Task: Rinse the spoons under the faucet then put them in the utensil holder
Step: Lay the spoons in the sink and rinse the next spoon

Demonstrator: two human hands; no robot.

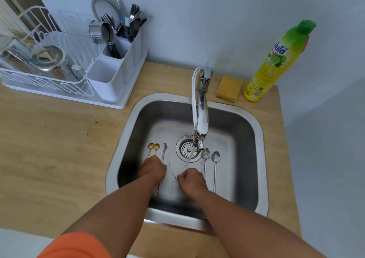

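Note:
Several spoons lie on the floor of the steel sink (260,139). Two gold spoons (154,147) and a long silver spoon (164,146) are left of the drain, and two silver spoons (206,156) (215,157) are to its right. My left hand (153,169) is curled down over the gold spoons' handles, which it hides. Beside the nearer right-hand spoon's handle, my right hand (191,180) is a closed fist with nothing visible in it. A thin stream of water runs from the faucet (200,119). The white utensil holder (110,79) stands on the counter at the back left, with forks and spoons in it.
A white dish rack (39,75) with a metal bowl adjoins the holder on a white tray. A yellow sponge (229,87) and a yellow-green dish soap bottle (276,60) stand behind the sink at the right. Wooden counter (59,149) surrounds the sink.

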